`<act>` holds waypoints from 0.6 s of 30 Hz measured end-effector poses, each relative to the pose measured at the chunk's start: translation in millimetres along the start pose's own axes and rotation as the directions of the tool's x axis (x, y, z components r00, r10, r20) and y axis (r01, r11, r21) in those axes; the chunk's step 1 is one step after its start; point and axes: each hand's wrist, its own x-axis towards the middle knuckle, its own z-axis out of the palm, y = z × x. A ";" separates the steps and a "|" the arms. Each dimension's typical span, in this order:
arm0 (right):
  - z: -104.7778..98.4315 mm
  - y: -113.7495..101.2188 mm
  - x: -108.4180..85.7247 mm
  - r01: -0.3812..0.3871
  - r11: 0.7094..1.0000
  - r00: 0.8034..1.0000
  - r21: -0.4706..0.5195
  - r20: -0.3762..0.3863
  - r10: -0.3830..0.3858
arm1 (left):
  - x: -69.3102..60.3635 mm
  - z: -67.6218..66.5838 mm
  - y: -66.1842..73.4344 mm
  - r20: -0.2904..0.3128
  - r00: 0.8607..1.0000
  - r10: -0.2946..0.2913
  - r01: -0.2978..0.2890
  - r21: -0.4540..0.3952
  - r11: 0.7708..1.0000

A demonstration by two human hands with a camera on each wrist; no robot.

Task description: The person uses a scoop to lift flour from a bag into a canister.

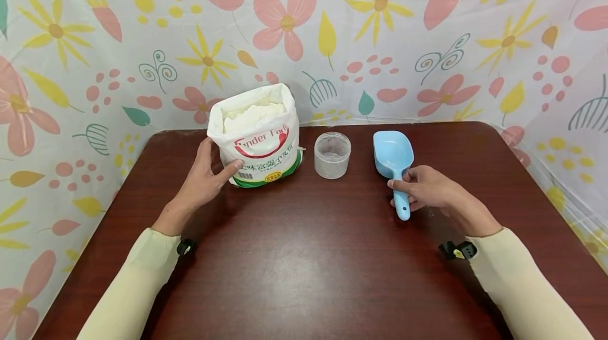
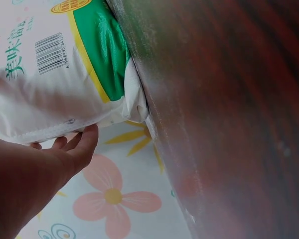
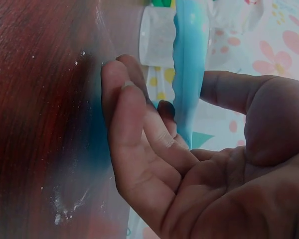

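Work apparently at an early stage, both grips engaged

On the dark reddish-brown wood-grain table (image 1: pixel 294 255), the work is seemingly only getting under way. The white, green-banded flour bag (image 1: pixel 258 144) is standing mouth-up near the back edge, and pale loose powder (image 1: pixel 254 115) is showing inside it, so the opening is apparently done. The light-blue plastic scoop (image 1: pixel 394 152) is lying farther right, its pan showing no heap of powder; using it on the powder is probably what is left. Between the two, the round clear plastic jar (image 1: pixel 332 163) is sitting apart from both, holding no visible fill, though its cloudy wall is making any thin residue hard to judge. A few white specks (image 3: pixel 59 217) are dotting the wood beneath the right wrist.

The left hand (image 1: pixel 204 179) is spanning the bag's left side in a wide hold, thumb pressing the printed front and fingers reaching round the edge. The right hand (image 1: pixel 429 187) is pinching the scoop's handle narrowly between thumb and fingers, just behind the pan; whether the scoop is touching the table is unclear.
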 end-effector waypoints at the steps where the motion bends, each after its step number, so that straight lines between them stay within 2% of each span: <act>1: 0.4 0.4 0.1 0.003 1.000 1.000 0.023 0.005 -0.003 | -0.2 -0.2 -0.1 -0.001 1.000 -0.002 0.002 0.007 1.000; 5: 1.2 0.6 -0.3 0.009 0.998 1.000 0.066 0.014 -0.010 | -0.8 -0.4 -1.0 -0.002 1.000 -0.005 0.005 0.024 1.000; 18: 0.7 -0.1 -2.1 -0.012 0.996 1.000 0.093 0.000 0.012 | 0.3 -0.7 -1.8 0.026 0.999 0.026 -0.026 0.011 1.000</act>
